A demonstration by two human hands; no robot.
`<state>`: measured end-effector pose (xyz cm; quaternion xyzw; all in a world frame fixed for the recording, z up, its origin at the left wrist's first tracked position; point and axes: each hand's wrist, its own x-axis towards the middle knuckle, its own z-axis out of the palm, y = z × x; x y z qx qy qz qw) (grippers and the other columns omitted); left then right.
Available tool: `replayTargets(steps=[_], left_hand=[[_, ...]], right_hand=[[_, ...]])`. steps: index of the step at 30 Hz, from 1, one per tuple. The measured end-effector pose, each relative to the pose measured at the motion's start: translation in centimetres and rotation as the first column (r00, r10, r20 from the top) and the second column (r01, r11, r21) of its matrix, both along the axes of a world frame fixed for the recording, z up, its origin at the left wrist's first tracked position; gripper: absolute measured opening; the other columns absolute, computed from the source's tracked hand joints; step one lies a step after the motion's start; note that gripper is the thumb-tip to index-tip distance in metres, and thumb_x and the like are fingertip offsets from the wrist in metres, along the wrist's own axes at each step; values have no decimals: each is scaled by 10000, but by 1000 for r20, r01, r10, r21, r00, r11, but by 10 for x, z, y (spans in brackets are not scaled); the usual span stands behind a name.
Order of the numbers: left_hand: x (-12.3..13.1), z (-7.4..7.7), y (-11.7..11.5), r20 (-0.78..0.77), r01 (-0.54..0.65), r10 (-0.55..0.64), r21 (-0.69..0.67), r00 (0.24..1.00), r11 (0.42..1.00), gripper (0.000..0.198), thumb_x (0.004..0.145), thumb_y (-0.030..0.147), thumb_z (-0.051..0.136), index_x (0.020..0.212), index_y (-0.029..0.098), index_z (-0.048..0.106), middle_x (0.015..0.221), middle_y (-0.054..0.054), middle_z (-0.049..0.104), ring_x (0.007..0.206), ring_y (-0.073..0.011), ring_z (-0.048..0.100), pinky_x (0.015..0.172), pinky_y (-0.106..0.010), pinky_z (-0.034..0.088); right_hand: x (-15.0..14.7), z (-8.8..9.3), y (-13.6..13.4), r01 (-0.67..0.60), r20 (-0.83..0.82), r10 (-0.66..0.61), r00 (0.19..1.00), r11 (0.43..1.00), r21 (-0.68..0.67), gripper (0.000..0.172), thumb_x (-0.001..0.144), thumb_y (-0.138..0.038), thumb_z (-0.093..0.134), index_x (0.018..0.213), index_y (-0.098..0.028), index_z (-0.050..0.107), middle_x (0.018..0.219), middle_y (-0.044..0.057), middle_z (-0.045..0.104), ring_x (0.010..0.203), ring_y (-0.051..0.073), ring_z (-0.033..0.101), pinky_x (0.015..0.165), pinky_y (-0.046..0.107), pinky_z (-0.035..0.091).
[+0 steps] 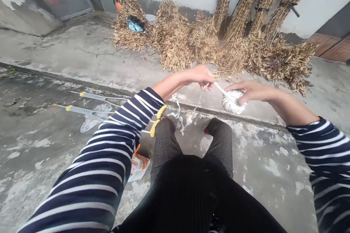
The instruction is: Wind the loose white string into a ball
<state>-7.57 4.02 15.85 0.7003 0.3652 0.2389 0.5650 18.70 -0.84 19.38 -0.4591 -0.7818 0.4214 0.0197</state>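
My left hand [202, 75] is closed, pinching a white strand of yarn stretched across to the right. That strand runs to a ball of white yarn [232, 104], which my right hand [250, 91] grips with the thumb on its near side and the fingers over the top. Both hands are raised in front of me above the step edge. Below my left hand, a loose length of white yarn [179, 111] dangles in kinks over the ground near my feet.
Dry plant heaps [177, 36] lie along the wall, with tied stalk bundles [246, 3] leaning at right. Crutches [93, 97] and a clear plastic bag [95, 118] lie on the concrete at left. A white and orange bag [139, 165] stands beside my leg.
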Motion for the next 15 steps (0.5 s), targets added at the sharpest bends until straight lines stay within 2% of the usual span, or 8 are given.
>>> replayTargets(steps=[3,5,8,12,13,15], left_hand=[[-5,0,5,22,39,-37,-134,999,990,139,732,163,804,616,104,757,633,-134,691,538,-187,665,515,-282,502],[-7,-5,12,30,53,-49,-171,998,984,100,701,143,835,635,118,765,619,-114,684,556,-191,675,534,-285,521],[-7,-14,25,12,42,-40,-144,999,989,136,615,63,882,638,132,767,565,-68,645,569,-200,690,554,-279,533],[-5,-18,29,-226,92,-119,-126,967,988,106,638,80,881,656,108,780,611,-97,676,605,-232,714,563,-290,535],[-4,-16,25,-223,83,-104,-102,969,991,80,669,97,868,685,103,789,655,-109,700,636,-229,725,579,-286,542],[-4,-10,14,-60,33,-35,-28,998,999,76,738,124,834,807,103,813,784,-122,751,738,-211,754,638,-268,569]], right_hand=[[-3,-1,-12,2,-186,-26,982,991,-130,577,609,-246,763,1184,-262,709,987,24,733,852,232,647,691,329,506],[-7,-3,-20,11,-267,-61,962,983,-185,652,609,-231,772,1246,-266,635,1056,37,737,879,236,667,698,334,534],[-13,-5,-28,12,-362,-107,926,967,-255,793,602,-230,793,1358,-275,559,1134,64,744,918,246,702,689,327,562],[-18,-6,-30,-33,-457,-140,878,937,-348,871,577,-233,823,1397,-284,534,1188,86,756,1008,286,738,763,404,617],[-19,-5,-28,-41,-487,-148,861,934,-356,867,572,-243,829,1389,-279,540,1208,94,752,1039,301,742,793,436,625],[-19,-2,-22,-50,-554,-159,817,938,-343,838,569,-250,834,1361,-258,562,1252,110,733,1083,313,740,827,452,632]])
